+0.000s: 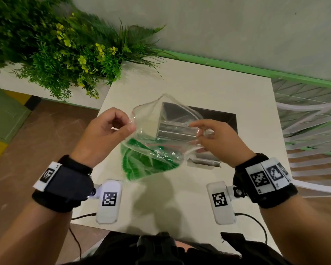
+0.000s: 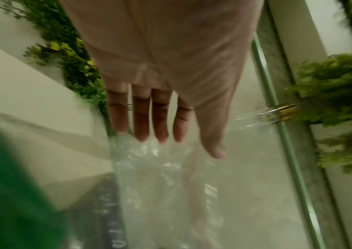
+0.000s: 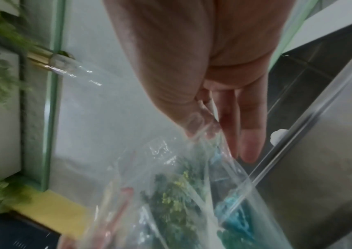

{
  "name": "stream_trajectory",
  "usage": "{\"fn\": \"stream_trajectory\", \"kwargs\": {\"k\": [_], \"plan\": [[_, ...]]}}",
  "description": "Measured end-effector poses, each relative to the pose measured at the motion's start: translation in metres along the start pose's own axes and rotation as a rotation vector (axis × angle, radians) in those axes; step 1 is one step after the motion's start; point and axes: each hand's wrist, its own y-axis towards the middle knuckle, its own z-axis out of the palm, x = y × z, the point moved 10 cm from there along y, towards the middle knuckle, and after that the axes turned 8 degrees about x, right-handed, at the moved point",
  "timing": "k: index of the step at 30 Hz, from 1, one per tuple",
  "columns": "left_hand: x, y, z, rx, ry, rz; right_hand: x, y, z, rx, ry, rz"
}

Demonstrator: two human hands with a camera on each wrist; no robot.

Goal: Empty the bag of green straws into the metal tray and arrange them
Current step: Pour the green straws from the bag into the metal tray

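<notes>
A clear plastic bag hangs above the white table, just in front of the metal tray. Green straws lie bunched in its lower end. My left hand pinches the bag's left upper edge between thumb and forefinger. My right hand pinches the right edge. In the right wrist view, the right hand nips the film of the bag, with the tray close beside it. The left wrist view is blurred, with the left hand at the top of the bag.
A planter of green foliage with yellow flowers borders the table at the back left. A white slatted chair stands at the right. A grey wall with green trim runs behind the table.
</notes>
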Motion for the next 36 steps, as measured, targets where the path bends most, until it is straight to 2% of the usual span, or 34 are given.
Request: {"fn": "stream_trajectory", "kwargs": {"k": [2, 4, 7, 9, 12, 14, 16, 19, 22, 24, 25, 27, 31, 34, 36], "plan": [[0.031, 0.0, -0.002, 0.046, 0.019, -0.051, -0.01, 0.004, -0.006, -0.024, 0.102, 0.036], [0.075, 0.004, -0.001, 0.114, 0.188, -0.182, -0.019, 0.007, -0.013, -0.041, 0.152, 0.05], [0.137, 0.013, 0.018, 0.352, 0.533, -0.421, -0.038, 0.011, -0.018, -0.055, 0.36, 0.099], [0.15, 0.021, 0.035, 0.44, 0.655, -0.455, -0.047, 0.011, -0.019, -0.07, 0.446, 0.109], [0.158, 0.03, 0.041, 0.444, 0.664, -0.508, -0.056, 0.011, -0.019, -0.081, 0.667, 0.095], [0.173, 0.03, 0.039, 0.495, 0.585, -0.568, -0.068, 0.007, -0.016, -0.114, 0.93, 0.104], [0.184, 0.026, 0.035, 0.545, 0.473, -0.587, -0.087, -0.005, -0.014, -0.19, 1.062, 0.151], [0.164, 0.019, 0.037, 0.603, 0.337, -0.573, -0.106, -0.025, 0.007, -0.182, 1.098, 0.21], [0.132, 0.022, 0.033, 0.652, 0.324, -0.528, -0.083, -0.033, 0.048, 0.099, 0.901, 0.185], [0.101, 0.026, 0.035, 0.696, 0.362, -0.485, -0.056, -0.03, 0.082, 0.291, 0.922, 0.163], [0.084, 0.028, 0.04, 0.727, 0.386, -0.452, -0.045, -0.026, 0.097, 0.33, 0.975, 0.164], [0.057, 0.036, 0.046, 0.767, 0.456, -0.397, -0.035, -0.011, 0.117, 0.302, 1.113, 0.176], [0.036, 0.058, 0.05, 0.827, 0.647, -0.331, -0.023, 0.013, 0.144, 0.255, 1.417, 0.218], [0.027, 0.074, 0.059, 0.878, 0.776, -0.27, -0.014, 0.024, 0.147, 0.204, 1.546, 0.184], [0.016, 0.078, 0.075, 0.965, 0.796, -0.258, -0.01, 0.03, 0.141, 0.146, 1.591, 0.159]]}}
